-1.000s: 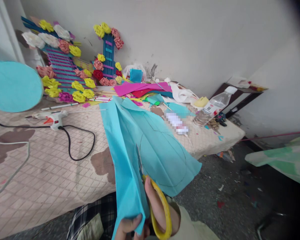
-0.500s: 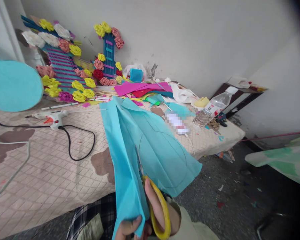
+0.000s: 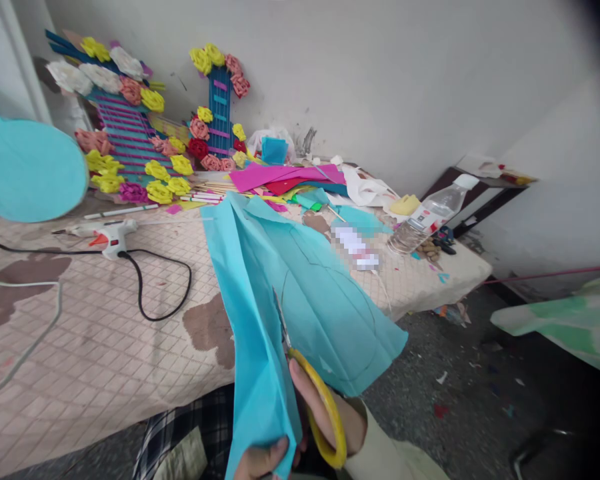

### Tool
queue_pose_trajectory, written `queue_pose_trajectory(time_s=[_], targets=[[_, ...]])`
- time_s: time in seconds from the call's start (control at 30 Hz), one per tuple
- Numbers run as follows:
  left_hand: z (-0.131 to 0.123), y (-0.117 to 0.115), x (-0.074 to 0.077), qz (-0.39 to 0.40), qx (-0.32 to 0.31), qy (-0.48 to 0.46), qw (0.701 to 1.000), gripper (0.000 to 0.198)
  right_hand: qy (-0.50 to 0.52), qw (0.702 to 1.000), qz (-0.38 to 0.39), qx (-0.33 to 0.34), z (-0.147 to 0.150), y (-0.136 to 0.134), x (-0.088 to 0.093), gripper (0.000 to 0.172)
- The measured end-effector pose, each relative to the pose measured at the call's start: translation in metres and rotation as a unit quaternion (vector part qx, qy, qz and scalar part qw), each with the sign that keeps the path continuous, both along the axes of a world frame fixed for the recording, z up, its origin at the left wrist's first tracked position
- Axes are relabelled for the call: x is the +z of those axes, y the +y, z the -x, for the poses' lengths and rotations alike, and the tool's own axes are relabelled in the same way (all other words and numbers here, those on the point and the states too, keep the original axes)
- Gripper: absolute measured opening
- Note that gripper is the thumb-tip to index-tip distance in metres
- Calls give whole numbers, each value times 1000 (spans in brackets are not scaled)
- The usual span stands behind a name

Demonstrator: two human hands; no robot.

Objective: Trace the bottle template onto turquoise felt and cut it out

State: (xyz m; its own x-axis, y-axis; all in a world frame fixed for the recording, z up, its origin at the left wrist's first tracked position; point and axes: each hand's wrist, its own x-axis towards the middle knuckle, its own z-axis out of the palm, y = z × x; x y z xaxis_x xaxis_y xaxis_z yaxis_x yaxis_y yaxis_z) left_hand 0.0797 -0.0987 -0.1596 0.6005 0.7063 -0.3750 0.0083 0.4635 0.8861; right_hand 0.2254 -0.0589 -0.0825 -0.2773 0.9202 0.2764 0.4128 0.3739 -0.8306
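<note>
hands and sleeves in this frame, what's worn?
Both hands bare: no gloves, rings or watch visible. The right hand comes out of a loose, pale beige long sleeve. Only the fingers of the left hand show at the bottom edge; no sleeve in view.

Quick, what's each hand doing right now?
Left hand: closed, pinching the blue paper.
Right hand: closed on the yellow scissors.

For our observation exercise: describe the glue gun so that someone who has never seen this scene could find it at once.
Start at the quilted cloth covering the table, then look to its left half, in front of the flower-covered decorations. The glue gun lies there on its side. It is white with an orange trigger, the only tool trailing a looping black cord.
</note>
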Motion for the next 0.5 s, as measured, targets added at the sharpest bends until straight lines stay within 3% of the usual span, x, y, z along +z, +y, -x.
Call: queue_pose_trajectory(time_s=[0.23, 0.4, 0.5], targets=[[-8, -4, -21, 17, -31, -10, 999, 70, 21, 994, 109, -19, -11, -2, -5, 26], [-11, -3, -22, 5, -44, 3, 999, 74, 43, 979, 194, -38, -10, -5, -5, 23], [-12, 0, -21, -6, -63, -5, 998, 70, 57, 964, 256, -41, -1, -8, -6, 33]])
